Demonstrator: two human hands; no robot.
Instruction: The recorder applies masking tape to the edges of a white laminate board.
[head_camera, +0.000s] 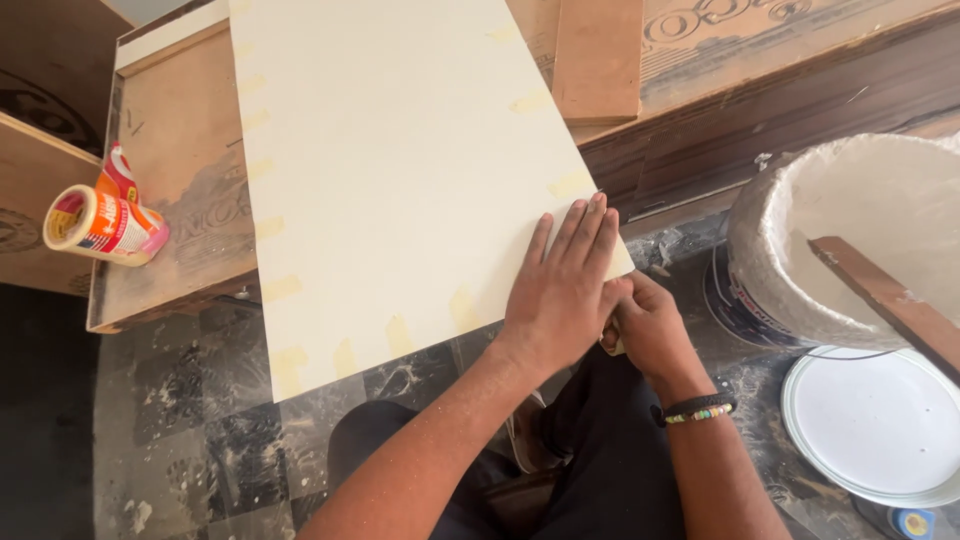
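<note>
crusted bucket (800, 260) holding wooden stick (885, 300)

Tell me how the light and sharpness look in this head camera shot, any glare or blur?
In the head view, soft daylight falls evenly on the cream board, without harsh glare; the left hand pressing on it looks sharp, the right hand sits partly shaded at the board's corner; the white bucket is brightest, nearly washed out; the floor at lower left falls dark.
</note>
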